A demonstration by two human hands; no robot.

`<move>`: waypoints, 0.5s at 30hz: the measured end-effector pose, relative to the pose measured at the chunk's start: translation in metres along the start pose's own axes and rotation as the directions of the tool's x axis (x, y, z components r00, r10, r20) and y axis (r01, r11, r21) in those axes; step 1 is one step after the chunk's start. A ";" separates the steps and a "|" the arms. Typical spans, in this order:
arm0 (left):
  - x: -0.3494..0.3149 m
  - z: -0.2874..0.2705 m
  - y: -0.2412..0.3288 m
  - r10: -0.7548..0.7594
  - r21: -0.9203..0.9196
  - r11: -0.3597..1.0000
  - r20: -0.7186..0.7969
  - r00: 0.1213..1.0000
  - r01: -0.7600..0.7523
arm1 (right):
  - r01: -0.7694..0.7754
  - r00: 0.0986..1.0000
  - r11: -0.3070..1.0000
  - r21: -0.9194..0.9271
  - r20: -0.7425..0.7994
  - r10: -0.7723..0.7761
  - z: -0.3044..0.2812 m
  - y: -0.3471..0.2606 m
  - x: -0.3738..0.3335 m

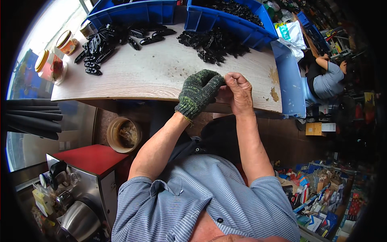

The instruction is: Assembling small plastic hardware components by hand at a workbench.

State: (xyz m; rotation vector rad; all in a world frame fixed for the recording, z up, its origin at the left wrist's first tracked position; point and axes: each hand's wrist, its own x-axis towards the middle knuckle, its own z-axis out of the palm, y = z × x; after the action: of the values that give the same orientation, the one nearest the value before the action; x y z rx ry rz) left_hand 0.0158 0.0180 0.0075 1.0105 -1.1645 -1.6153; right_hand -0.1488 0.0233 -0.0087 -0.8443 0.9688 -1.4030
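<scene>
Just over the table's front edge, my two hands meet. My left hand (pixel 197 93) wears a dark green and black knitted glove, its fingers bent and closed toward the right hand. Bare and closed, my right hand (pixel 238 92) pinches thumb against fingers at the tips of the gloved fingers. Whatever is between them, if anything, is too small or hidden to make out. Beyond the hands lies a heap of small black parts (pixel 213 44) on the table (pixel 141 76). Farther left is a pile of longer, glossy black parts (pixel 98 46).
Two blue bins (pixel 137 14) (pixel 234 24) stand along the back. Jars (pixel 50 66) are at the left end. A bucket (pixel 124 134) sits below, near a red-topped cabinet (pixel 90 157). At right, a person (pixel 328 80) bends beside a blue panel (pixel 292 84).
</scene>
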 end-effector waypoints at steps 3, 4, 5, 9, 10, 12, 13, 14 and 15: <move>0.001 0.000 0.002 -0.013 -0.064 0.998 -0.031 0.999 0.011 | -0.013 1.000 1.000 -0.021 0.018 0.014 0.001 -0.002 0.000; 0.002 -0.001 0.001 -0.012 -0.063 0.998 -0.032 0.999 0.010 | -0.019 1.000 1.000 -0.025 0.023 0.020 0.003 -0.002 0.000; 0.003 -0.002 -0.001 -0.019 -0.088 0.996 -0.044 0.999 0.015 | -0.025 0.999 0.999 -0.029 0.028 0.025 0.004 -0.002 0.000; 0.002 -0.002 -0.002 -0.032 -0.137 0.990 -0.101 0.994 0.018 | -0.055 0.998 0.996 -0.075 0.019 0.057 0.010 -0.009 0.000; 0.001 -0.002 -0.001 -0.032 -0.137 0.990 -0.099 0.995 0.018 | -0.062 0.997 0.990 -0.128 0.034 0.067 0.008 -0.011 0.002; -0.001 -0.005 0.000 -0.033 -0.146 0.989 -0.080 0.996 0.021 | -0.067 0.996 0.981 -0.180 0.048 0.077 0.006 -0.012 0.003; -0.003 -0.007 0.000 -0.033 -0.146 0.989 -0.080 0.996 0.021 | -0.071 0.995 0.982 -0.175 0.052 0.081 0.007 -0.011 0.003; -0.004 -0.008 -0.001 0.013 -0.148 0.989 -0.035 0.999 -0.018 | -0.074 0.995 0.983 -0.170 0.056 0.085 0.007 -0.010 0.003; -0.005 -0.008 -0.003 0.059 -0.151 0.987 0.009 0.998 -0.057 | -0.074 0.995 0.983 -0.170 0.056 0.085 0.008 -0.009 0.002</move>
State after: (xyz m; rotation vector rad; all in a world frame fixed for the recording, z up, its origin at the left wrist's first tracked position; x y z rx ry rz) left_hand 0.0246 0.0206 0.0036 0.8619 -1.0538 -1.6398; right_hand -0.1454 0.0203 0.0030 -0.9581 1.0712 -1.2320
